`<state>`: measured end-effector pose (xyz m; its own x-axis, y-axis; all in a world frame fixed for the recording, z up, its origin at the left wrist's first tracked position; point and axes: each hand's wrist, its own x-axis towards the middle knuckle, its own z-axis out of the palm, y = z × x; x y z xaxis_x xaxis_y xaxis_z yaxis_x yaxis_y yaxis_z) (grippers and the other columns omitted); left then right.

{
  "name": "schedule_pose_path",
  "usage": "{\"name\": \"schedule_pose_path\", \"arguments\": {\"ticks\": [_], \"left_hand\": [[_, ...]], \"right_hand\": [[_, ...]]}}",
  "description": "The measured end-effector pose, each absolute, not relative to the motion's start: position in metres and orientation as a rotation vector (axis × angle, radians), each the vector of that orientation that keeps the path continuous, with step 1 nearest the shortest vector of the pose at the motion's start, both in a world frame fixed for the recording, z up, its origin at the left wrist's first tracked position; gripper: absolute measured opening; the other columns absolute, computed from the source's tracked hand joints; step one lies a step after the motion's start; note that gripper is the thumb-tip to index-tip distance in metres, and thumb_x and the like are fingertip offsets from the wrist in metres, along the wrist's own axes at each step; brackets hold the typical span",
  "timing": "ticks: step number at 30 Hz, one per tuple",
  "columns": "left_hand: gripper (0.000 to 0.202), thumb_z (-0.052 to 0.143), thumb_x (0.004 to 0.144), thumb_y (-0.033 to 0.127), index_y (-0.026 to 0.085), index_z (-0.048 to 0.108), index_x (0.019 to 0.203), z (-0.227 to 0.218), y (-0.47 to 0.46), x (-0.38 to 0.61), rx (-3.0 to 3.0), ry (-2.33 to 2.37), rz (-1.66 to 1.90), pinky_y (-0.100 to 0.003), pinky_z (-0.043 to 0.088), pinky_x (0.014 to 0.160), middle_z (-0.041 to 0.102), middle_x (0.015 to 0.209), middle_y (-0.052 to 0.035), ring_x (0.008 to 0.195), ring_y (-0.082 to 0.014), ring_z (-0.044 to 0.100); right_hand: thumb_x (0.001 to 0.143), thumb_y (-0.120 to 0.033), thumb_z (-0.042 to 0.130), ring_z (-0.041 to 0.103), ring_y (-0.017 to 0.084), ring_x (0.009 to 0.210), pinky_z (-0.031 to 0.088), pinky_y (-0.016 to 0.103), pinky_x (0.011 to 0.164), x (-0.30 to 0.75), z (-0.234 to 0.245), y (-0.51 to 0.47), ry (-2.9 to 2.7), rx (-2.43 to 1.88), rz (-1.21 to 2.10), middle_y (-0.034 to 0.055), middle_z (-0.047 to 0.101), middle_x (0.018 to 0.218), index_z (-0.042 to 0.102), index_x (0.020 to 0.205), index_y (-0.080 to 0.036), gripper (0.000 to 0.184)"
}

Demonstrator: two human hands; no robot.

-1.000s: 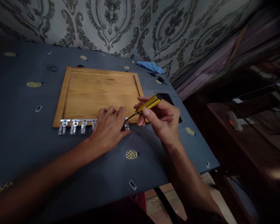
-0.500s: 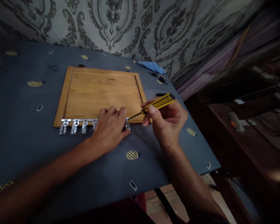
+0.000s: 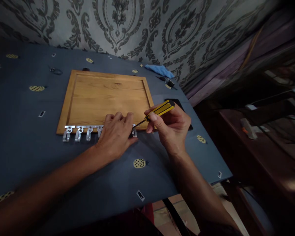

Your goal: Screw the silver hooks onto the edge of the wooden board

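A wooden board (image 3: 108,95) with a raised frame lies flat on the table. Along its near edge runs a silver metal hook rail (image 3: 85,127) with several hooks hanging over the side. My left hand (image 3: 116,134) is closed over the right part of the rail, fingers on the board and thumb below its edge, hiding some hooks. In my right hand (image 3: 172,127) is a yellow and black screwdriver (image 3: 161,109), tilted, gripped between thumb and fingers. Its tip meets the rail's right-end hook (image 3: 135,132), beside my left hand; any screw there is too small to see.
The table (image 3: 88,190) has a blue cloth with pineapple prints. Behind the board's right side lie a blue rag (image 3: 159,70) and a dark tool (image 3: 168,81). A black flat object (image 3: 178,104) sits partly behind my right hand. A patterned wall (image 3: 127,29) borders the back.
My right hand and the screwdriver have moved slightly left, and the screwdriver is a little steeper. More of the black flat object shows. My left hand stays put on the rail.
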<state>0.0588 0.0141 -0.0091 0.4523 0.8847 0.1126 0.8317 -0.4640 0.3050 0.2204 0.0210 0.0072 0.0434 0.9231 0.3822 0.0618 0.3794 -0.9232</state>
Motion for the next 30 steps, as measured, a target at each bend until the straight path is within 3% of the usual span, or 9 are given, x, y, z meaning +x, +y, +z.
{"name": "schedule_pose_path", "arguments": {"ticks": [7,12,17,30], "left_hand": [[0.047,0.078,0.084,0.036,0.019,0.049,0.118,-0.010,0.014,0.058,2.510,1.475,0.436,-0.043,0.042,0.089,0.072,0.109,-0.0092,0.106,-0.0305,0.060],[0.051,0.078,0.085,0.035,0.016,0.048,0.122,-0.009,0.014,0.058,2.462,1.469,0.404,-0.046,0.041,0.092,0.071,0.113,-0.0121,0.111,-0.0323,0.059],[0.051,0.078,0.085,0.035,0.016,0.049,0.122,-0.008,0.014,0.058,2.462,1.470,0.387,-0.046,0.041,0.092,0.071,0.115,-0.0130,0.111,-0.0321,0.059],[0.046,0.077,0.085,0.034,0.018,0.049,0.117,-0.007,0.014,0.059,2.463,1.478,0.400,-0.044,0.041,0.092,0.072,0.111,-0.0105,0.109,-0.0313,0.059]], "right_hand": [[0.069,-0.044,0.090,0.058,0.007,0.043,0.051,0.020,0.038,0.223,0.008,0.022,-1.378,-1.034,0.823,-0.0051,0.068,0.072,0.063,0.076,-0.023,0.035],[0.076,-0.048,0.084,0.063,0.009,0.046,0.053,0.022,0.044,0.231,0.012,0.023,-1.460,-1.008,0.913,-0.0027,0.072,0.077,0.072,0.098,-0.023,0.036],[0.076,-0.044,0.084,0.062,0.008,0.046,0.051,0.021,0.042,0.231,0.012,0.022,-1.473,-1.005,0.887,-0.0035,0.069,0.070,0.075,0.086,-0.022,0.026],[0.076,-0.050,0.083,0.057,0.008,0.043,0.051,0.021,0.041,0.227,0.007,0.024,-1.388,-1.057,0.748,-0.0053,0.062,0.064,0.069,0.082,-0.021,0.033]]}}
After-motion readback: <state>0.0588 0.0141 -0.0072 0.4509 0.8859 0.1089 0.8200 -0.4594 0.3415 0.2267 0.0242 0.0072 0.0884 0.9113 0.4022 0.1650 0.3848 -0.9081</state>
